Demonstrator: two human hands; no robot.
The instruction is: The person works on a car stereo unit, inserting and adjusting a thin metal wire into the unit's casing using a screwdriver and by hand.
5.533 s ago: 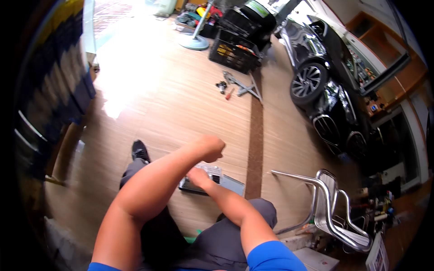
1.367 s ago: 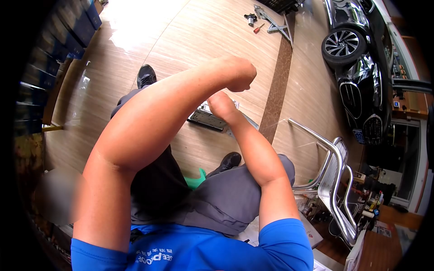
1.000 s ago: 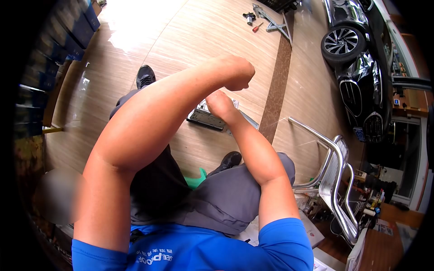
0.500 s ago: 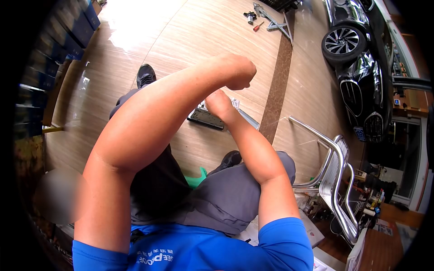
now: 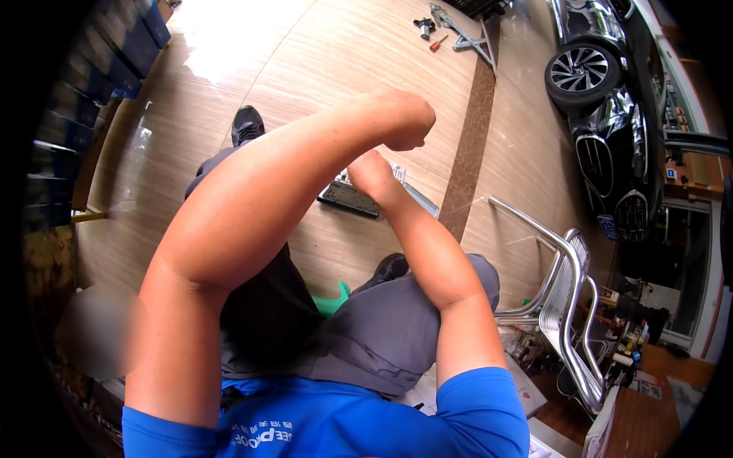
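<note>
My left hand [image 5: 410,120] is raised in front of me, its fingers curled into a fist with the back of the hand toward the camera. Anything inside it is hidden. Lower and closer to me, my right hand [image 5: 372,174] is also closed, and its grip is out of sight. Just beneath it on the floor lies a flat black panel or tray [image 5: 349,198], partly covered by the hand. Small silver-white parts [image 5: 399,174] show beside the right hand, and a grey strip [image 5: 421,200] sticks out past the wrist.
A red-handled screwdriver [image 5: 438,44], a small black device [image 5: 424,29] and a grey metal linkage [image 5: 464,38] lie farther off on the tiles. To the right stand a tubular metal chair [image 5: 569,305] and a black car [image 5: 603,130]. A green plastic object [image 5: 331,301] sits between my legs.
</note>
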